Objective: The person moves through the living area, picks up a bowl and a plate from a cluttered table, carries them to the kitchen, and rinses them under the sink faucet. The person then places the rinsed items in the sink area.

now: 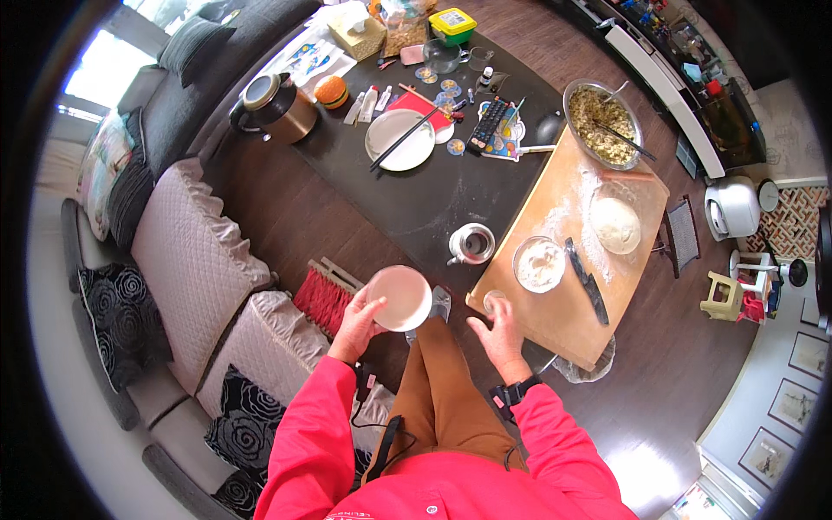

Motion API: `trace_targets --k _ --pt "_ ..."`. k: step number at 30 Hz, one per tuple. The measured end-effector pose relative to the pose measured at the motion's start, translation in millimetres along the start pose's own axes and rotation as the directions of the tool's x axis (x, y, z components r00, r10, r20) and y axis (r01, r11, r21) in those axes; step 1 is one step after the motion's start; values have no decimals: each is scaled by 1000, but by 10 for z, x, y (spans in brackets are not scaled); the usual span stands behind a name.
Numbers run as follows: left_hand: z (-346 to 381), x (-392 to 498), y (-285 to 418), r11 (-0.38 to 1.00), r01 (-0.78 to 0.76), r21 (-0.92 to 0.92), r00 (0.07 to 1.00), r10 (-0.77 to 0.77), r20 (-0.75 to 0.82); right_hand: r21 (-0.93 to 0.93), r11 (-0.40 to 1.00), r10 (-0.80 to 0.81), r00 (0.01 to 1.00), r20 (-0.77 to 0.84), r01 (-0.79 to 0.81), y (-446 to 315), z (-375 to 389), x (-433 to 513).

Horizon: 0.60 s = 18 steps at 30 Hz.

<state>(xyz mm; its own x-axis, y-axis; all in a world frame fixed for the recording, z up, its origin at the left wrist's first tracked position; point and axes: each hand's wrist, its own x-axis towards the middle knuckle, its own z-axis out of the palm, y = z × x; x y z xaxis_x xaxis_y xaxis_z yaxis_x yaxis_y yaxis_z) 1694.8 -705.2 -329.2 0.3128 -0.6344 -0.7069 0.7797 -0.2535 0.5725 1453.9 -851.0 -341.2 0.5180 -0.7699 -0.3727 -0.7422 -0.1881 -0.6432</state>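
Observation:
My left hand (359,320) grips the rim of a round pale bowl (400,298), held over the floor before my legs. At the near left corner of a wooden board (526,317), the fingers of my right hand (499,328) are at a small clear glass (494,300); whether they grip it is not plain. Farther along the board are a glass bowl of flour (539,264), a dark-bladed knife (587,283) and a ball of dough (615,225) on scattered flour. A metal bowl of chopped filling (601,127) stands at the board's far end, with chopsticks in it.
The dark table (416,201) bears a metal cup (472,244), a white plate (400,140) with chopsticks, a remote control (489,125) and a large thermos jug (276,107). A red woven stool (325,296) and a quilted sofa (195,221) are on the left. A bag-lined bin (588,367) is below the board.

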Motion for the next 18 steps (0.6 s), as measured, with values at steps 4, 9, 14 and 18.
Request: trace_targets --k 4,9,14,18 --pt "-48 634 120 995 -85 59 993 89 -72 -421 904 71 997 -22 -74 331 88 217" --pt "-81 1409 182 994 17 109 994 -5 -111 -454 882 136 991 -11 -127 580 291 517" --pt "-62 1905 164 993 37 116 978 -12 -208 -497 854 200 979 39 -154 637 321 631" --pt "-68 2202 236 990 67 127 975 -38 -217 -279 930 240 970 -26 -238 580 195 554"
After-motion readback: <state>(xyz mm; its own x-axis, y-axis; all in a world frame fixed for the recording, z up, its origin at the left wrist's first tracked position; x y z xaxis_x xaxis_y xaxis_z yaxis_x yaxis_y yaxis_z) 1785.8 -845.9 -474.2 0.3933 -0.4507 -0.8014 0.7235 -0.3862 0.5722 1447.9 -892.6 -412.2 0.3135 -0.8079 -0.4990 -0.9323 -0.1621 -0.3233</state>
